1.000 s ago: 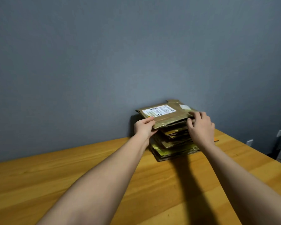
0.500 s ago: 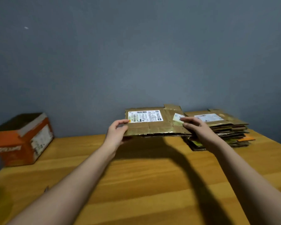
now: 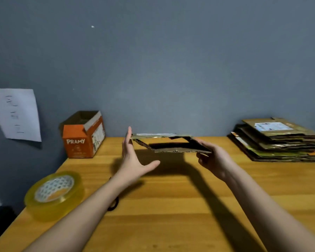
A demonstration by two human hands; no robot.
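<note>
Centre frame, above surface | step: opening flattened box | left hand fingers straight, pressing its edge | right hand fingers grip opposite edge | next: likely push sides square.

Cardboard box, flattened and partly spread open, held above table. Left hand flat against its 9 o'clock edge; right hand grips its 3 o'clock edge. Cardboard stack at 3 o'clock, orange box at 9, tape roll at 8.
</note>
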